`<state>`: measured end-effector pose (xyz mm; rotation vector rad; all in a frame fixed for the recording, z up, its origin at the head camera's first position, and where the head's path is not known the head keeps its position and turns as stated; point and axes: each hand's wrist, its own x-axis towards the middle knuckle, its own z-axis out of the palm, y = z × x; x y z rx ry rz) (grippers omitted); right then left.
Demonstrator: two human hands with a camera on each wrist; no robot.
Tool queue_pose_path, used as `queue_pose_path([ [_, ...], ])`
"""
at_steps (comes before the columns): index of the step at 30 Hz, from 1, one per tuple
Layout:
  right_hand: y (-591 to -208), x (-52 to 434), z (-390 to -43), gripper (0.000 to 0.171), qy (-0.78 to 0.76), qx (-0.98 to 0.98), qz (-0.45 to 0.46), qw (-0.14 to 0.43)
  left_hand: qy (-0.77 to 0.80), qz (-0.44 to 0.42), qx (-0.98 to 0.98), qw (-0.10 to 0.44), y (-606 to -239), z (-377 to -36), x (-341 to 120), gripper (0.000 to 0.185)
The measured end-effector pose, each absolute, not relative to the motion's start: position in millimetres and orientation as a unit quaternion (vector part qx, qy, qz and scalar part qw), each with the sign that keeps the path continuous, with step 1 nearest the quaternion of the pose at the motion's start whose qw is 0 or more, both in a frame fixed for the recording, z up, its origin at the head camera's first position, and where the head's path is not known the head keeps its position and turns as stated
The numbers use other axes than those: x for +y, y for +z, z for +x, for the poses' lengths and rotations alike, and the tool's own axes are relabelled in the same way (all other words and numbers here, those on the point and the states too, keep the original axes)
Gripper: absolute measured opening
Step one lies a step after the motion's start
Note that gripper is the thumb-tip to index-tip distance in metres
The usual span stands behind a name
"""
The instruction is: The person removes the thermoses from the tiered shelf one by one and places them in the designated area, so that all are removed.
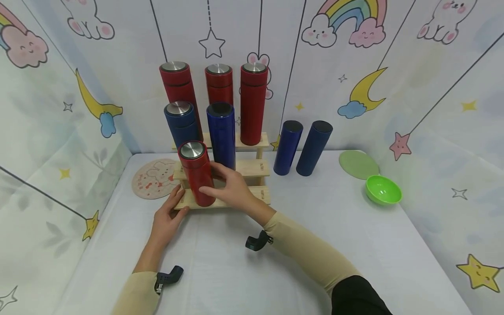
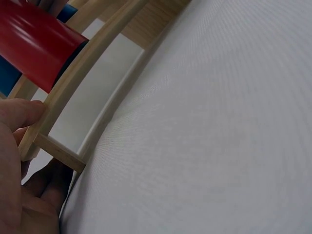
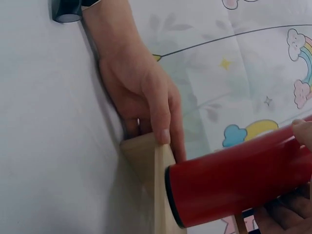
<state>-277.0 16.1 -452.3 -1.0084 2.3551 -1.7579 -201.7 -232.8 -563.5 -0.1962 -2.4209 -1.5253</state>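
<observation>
My right hand (image 1: 236,190) grips a red vacuum flask (image 1: 200,175) with a silver lid, thumb at the front and fingers behind. The flask stands at the left of the lowest step of a wooden tiered rack (image 1: 260,192); in the right wrist view its dark base (image 3: 174,197) is right at the slat. At the rack's left end my left hand (image 1: 164,223) pinches the lowest step, thumb on the front slat (image 2: 73,85) and other fingers behind the end. A blue flask (image 1: 180,124) with a silver lid and a glossy dark-topped blue flask (image 1: 221,135) are on the middle step.
Three red flasks (image 1: 253,109) stand on the top step. Two blue flasks (image 1: 287,148) stand on the white table right of the rack. Farther right are a round green mat (image 1: 357,164) and a green bowl (image 1: 383,190). A round patterned mat (image 1: 153,179) lies left of the rack.
</observation>
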Motion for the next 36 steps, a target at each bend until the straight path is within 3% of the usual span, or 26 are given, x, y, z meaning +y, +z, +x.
queue_pose_path([
  [36,-453.1,14.6,-270.8,0.064,-0.58,0.75,-0.316,-0.018,-0.533,-0.075,-0.831,0.145,-562.2,-201.5,-230.7,0.058],
])
